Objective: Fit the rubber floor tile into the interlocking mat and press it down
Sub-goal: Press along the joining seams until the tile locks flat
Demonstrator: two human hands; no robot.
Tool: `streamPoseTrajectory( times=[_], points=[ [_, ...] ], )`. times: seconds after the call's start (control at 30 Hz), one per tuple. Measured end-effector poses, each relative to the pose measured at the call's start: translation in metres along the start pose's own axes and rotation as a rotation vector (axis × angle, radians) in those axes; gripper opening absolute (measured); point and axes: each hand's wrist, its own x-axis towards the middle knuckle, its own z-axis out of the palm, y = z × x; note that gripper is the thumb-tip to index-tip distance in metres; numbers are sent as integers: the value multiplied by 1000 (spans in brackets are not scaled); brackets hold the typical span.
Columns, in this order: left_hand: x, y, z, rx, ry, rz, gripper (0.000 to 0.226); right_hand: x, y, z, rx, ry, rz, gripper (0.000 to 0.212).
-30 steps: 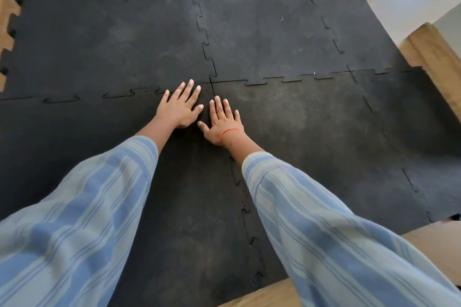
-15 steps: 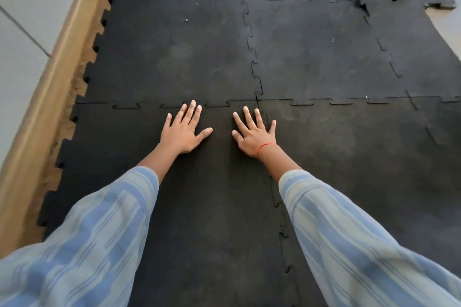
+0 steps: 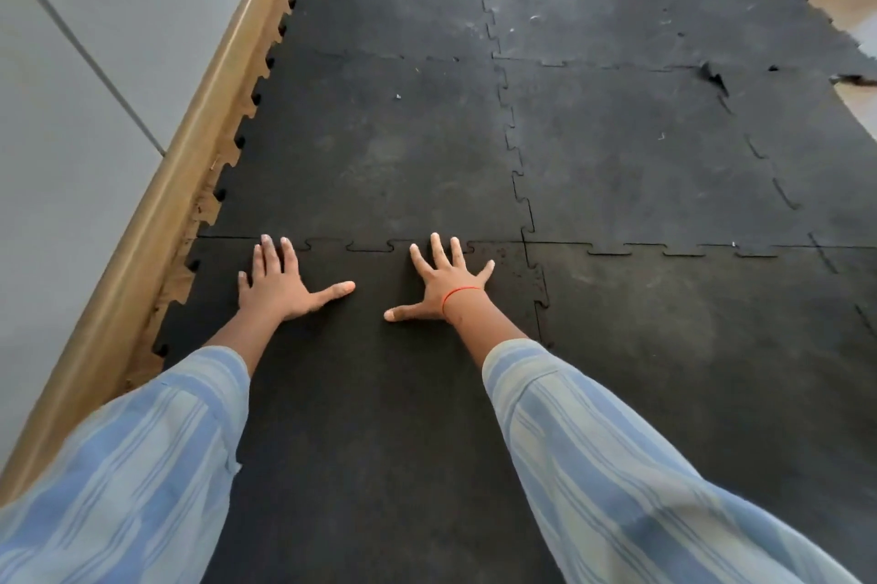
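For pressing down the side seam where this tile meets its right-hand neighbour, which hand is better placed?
The right hand, probably. It lies flat on the tile with its fingers near the toothed side seam, while the left hand is pressed flat near the tile's wall-side edge, far from that seam.

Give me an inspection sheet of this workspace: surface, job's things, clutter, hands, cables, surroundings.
Surface: black interlocking rubber mat, dusty, scuffed.
Job's things: near black rubber floor tile lying flat, far-edge teeth meshed with the mat; one torn, lifted spot at a far right seam.
Clutter: small pale specks on the mat.
Hands: left hand and right hand flat, fingers spread, on the tile by the far seam.
Cables: nothing seen.
Surroundings: tan wooden border strip and grey wall panels at left.
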Motion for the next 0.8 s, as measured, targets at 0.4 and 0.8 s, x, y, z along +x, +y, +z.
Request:
streamPoseTrajectory(
  times=[0.4, 0.8],
  points=[
    [16, 0, -6, 32, -30, -75, 152, 12, -4, -12, -66, -141, 13, 124],
    [-83, 21, -95, 247, -308, 132, 89, -61, -33, -78, 125, -153, -73, 91]
  ],
)
